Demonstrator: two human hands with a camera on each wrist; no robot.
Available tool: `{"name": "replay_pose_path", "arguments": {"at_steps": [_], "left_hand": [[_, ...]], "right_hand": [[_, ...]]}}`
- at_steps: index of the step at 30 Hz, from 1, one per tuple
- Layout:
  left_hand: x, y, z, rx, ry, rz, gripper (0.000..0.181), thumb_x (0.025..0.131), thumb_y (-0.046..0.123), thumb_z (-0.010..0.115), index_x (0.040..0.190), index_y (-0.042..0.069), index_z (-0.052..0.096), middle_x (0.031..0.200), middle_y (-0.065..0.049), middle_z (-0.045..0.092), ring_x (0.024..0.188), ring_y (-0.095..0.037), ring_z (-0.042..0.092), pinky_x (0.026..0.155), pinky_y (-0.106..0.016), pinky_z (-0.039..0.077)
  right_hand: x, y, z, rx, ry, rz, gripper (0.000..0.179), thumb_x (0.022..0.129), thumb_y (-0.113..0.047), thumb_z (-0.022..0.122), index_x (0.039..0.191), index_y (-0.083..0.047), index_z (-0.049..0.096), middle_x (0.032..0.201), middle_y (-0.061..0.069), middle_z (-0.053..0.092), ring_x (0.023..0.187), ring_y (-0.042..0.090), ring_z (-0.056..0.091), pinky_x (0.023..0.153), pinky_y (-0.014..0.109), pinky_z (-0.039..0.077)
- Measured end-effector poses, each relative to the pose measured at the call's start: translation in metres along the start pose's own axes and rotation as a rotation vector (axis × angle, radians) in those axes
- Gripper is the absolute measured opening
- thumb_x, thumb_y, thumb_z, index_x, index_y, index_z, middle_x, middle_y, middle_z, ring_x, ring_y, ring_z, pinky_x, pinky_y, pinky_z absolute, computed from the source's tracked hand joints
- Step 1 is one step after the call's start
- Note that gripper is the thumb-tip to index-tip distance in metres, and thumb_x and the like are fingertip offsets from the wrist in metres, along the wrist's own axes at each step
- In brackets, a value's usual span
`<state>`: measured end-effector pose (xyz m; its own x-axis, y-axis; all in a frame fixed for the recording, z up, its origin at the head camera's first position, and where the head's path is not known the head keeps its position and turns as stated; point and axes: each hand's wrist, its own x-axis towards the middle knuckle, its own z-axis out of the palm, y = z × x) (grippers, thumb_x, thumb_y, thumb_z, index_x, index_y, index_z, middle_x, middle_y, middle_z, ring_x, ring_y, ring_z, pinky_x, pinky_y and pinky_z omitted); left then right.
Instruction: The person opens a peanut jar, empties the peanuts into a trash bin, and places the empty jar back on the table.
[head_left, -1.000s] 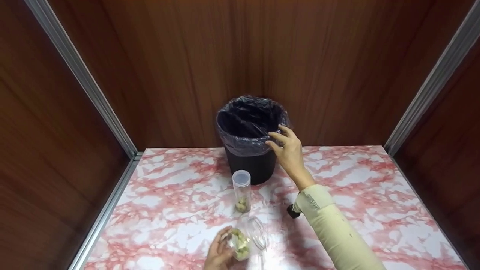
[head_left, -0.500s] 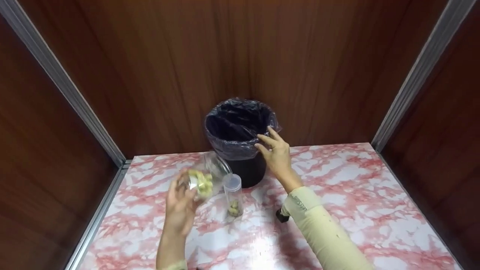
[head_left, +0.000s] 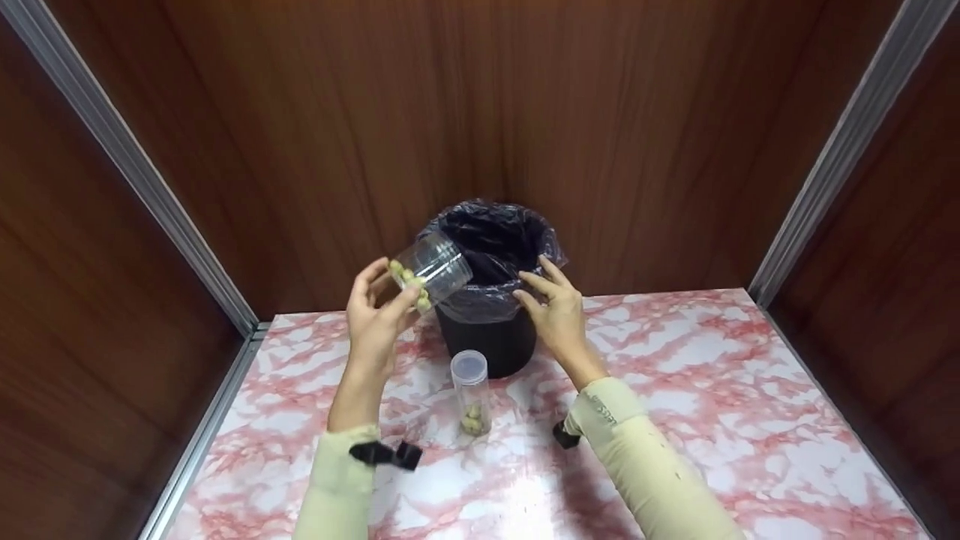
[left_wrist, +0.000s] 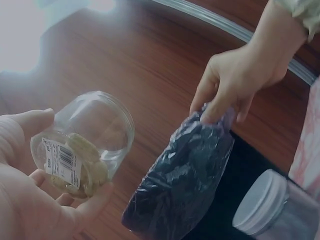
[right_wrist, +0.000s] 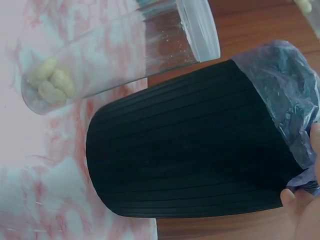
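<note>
My left hand grips a clear, wide-mouthed plastic jar by its base end. The jar is tilted, its lidless mouth toward the bin opening and overlapping the bin's left rim in the head view. Pale yellow-green, nut-like pieces gather at the jar's base, beside a white barcode label. My right hand pinches the edge of a dark purple bin liner at the bin's right rim. The liner is folded over the black ribbed bin.
A tall clear canister with a translucent lid and a few similar pieces at its bottom stands just before the bin. The red-and-white marbled tabletop meets a wood-grain back panel, with side panels left and right.
My left hand has lifted the jar from the table front, up past the canister's left side to the bin's rim, tilting it. My right hand has stayed on the liner.
</note>
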<state>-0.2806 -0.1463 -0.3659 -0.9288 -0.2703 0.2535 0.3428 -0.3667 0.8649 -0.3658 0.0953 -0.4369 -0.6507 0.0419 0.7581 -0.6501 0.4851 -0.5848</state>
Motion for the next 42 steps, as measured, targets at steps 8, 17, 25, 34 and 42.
{"name": "replay_pose_path", "arguments": {"at_steps": [8,17,25,34,42], "left_hand": [[0.044,-0.001,0.016,0.18,0.016,-0.078,0.065,0.079,0.0,0.078,0.136,0.009,0.048,0.127,-0.018,0.044,0.092,-0.029,0.06,0.076,-0.041,0.057],[0.062,0.005,0.027,0.358,-0.003,-0.064,0.067,0.076,0.0,0.08,0.136,0.007,0.051,0.125,-0.02,0.046,0.089,-0.028,0.058,0.068,-0.038,0.058],[0.068,0.011,0.032,0.524,-0.033,-0.057,0.068,0.074,0.007,0.084,0.135,0.009,0.054,0.121,-0.018,0.053,0.092,-0.026,0.059,0.066,-0.037,0.058],[0.07,0.01,0.033,0.534,-0.061,-0.119,0.069,0.074,0.011,0.085,0.135,0.011,0.054,0.121,-0.019,0.052,0.087,-0.025,0.061,0.07,-0.041,0.058],[0.069,0.013,0.032,0.522,-0.08,-0.142,0.068,0.074,0.009,0.084,0.135,0.009,0.053,0.121,-0.02,0.051,0.092,-0.026,0.061,0.077,-0.048,0.056]], "right_hand": [[0.001,-0.001,-0.003,-0.051,0.009,0.012,0.029,0.078,-0.011,0.082,0.106,-0.008,0.076,0.132,0.015,0.058,0.107,0.031,0.063,0.076,0.04,0.055],[0.001,-0.004,-0.004,-0.06,-0.005,0.034,0.03,0.079,-0.014,0.082,0.108,-0.011,0.076,0.134,0.016,0.056,0.097,0.027,0.066,0.068,0.04,0.055],[0.0,-0.005,-0.004,-0.085,-0.019,0.057,0.03,0.08,-0.017,0.081,0.109,-0.013,0.076,0.135,0.014,0.056,0.082,0.025,0.065,0.07,0.038,0.052],[-0.003,-0.005,-0.006,-0.088,-0.018,0.058,0.03,0.08,-0.017,0.081,0.11,-0.014,0.076,0.136,0.011,0.056,0.094,0.023,0.065,0.071,0.038,0.053],[-0.002,-0.003,-0.005,-0.094,-0.018,0.03,0.03,0.08,-0.017,0.082,0.109,-0.014,0.076,0.135,0.011,0.056,0.076,0.023,0.062,0.061,0.035,0.049]]}}
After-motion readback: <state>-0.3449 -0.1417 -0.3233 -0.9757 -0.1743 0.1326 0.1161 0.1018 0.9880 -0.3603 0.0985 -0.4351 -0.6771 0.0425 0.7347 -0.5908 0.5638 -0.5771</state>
